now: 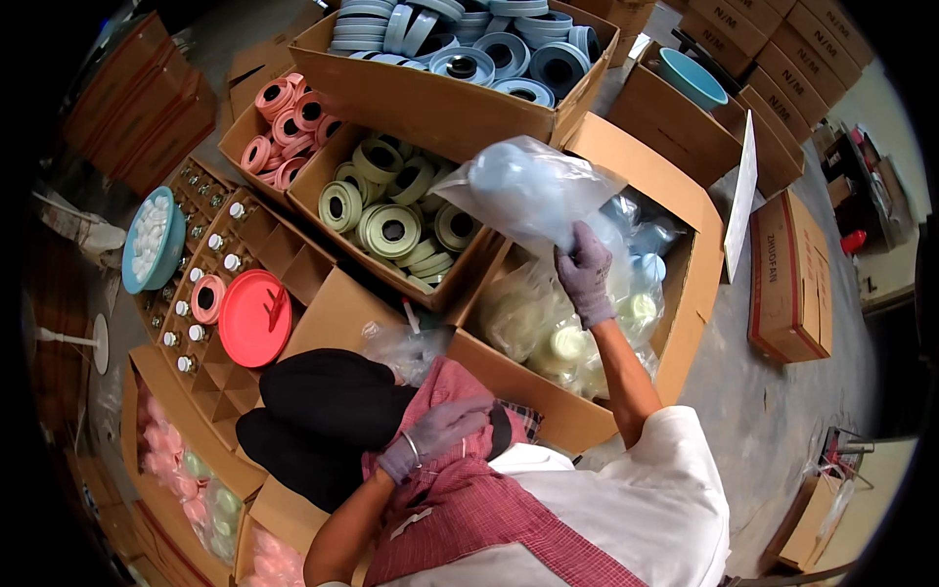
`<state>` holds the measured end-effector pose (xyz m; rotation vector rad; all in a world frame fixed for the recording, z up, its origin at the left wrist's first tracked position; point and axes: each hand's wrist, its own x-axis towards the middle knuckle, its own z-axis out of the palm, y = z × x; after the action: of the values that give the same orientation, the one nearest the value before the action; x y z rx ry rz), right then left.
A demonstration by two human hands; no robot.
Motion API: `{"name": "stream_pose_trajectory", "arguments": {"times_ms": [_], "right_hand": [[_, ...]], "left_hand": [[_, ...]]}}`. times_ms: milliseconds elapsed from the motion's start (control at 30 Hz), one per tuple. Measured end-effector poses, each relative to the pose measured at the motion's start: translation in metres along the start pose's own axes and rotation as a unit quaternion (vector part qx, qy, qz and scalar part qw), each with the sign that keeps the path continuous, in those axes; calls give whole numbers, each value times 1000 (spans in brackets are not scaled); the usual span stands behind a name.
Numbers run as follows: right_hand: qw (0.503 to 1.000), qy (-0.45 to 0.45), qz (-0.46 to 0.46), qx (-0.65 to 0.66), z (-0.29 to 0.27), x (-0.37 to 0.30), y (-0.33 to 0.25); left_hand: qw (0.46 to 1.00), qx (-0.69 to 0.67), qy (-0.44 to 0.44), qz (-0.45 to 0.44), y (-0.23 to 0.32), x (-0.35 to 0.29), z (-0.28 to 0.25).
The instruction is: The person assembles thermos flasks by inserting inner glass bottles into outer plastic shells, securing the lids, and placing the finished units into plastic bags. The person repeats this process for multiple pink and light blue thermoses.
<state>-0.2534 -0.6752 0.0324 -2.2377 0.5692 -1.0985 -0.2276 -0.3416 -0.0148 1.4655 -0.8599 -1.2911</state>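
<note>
The right hand (589, 269) is closed on the bag (523, 186), which points away and left over the far left corner of the box (538, 393).

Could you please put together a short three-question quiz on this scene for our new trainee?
1. Multiple choice: What is the right hand holding up?
A) a coral ring
B) a clear plastic bag with something pale blue inside
C) a flat cardboard sheet

2. True or false: The left hand is gripping that bag too.

3. Fill in the colour: The light-blue basin at the left of the picture is filled with small ____ pieces.

Key:
1. B.
2. False; it rests on the person's lap, over the red apron.
3. White.
</note>
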Motion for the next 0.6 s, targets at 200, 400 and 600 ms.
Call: {"name": "stream_pose_trajectory", "arguments": {"times_ms": [200,400,600], "right_hand": [[915,117,269,276,61,-97,134],[880,-309,326,-153,62,-108,169],[921,-156,72,-350,-49,-15,115]], "left_hand": [[986,101,114,63,32,47,-35],[971,165,124,123,34,105,-44],[891,379,144,206,24,154,-31]]}}
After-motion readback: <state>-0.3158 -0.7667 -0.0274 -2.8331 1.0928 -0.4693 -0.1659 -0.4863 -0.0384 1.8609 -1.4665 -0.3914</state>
